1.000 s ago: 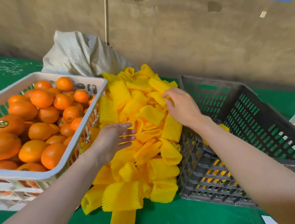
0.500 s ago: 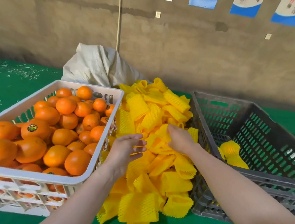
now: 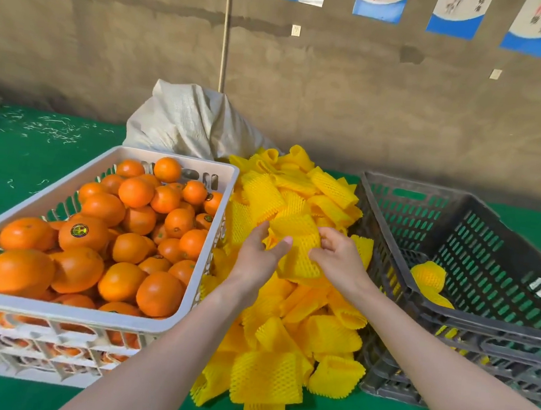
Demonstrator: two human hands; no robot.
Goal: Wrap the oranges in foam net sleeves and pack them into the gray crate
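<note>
Pinching soft yellow tubular foam-mesh sleeve [image 3: 300, 256] between curled fingers: left hand [image 3: 258, 257] gripping its left edge, right hand [image 3: 339, 260] its right, over heaped sleeve pile [image 3: 282, 353].

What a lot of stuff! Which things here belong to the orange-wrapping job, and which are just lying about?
Part of the job: oranges in the white crate; pile of foam net sleeves; held sleeve, gripped by left hand and right hand; gray crate with wrapped oranges inside.
Lying about: pale sack; wall posters; white scraps on the green cover.
</note>
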